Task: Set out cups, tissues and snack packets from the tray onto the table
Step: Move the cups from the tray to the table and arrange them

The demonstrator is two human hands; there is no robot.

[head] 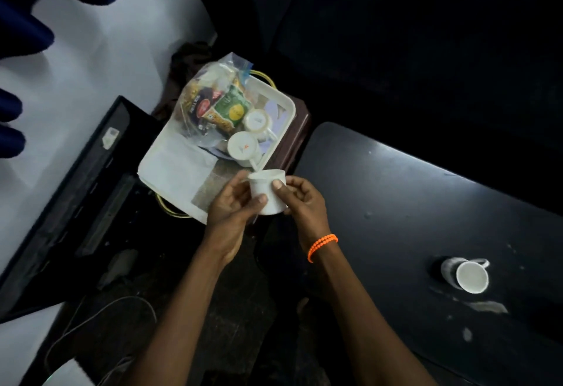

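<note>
Both the left hand (234, 202) and the right hand (300, 199) had fingers clamped on a white cup (268, 192), held just beside the tray (170, 172).

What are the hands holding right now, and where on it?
Both hold one white cup by its side wall: left hand from the left, right hand from the right, thumbs on the near side.

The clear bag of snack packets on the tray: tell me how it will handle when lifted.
The clear bag of snack packets is probably floppy: its thin plastic is crumpled and sags around the packets. It looks light for its bulk, since the packets seem puffy. Loosely piled, they may shift, and the bag could brush the two cups beside it.
</note>
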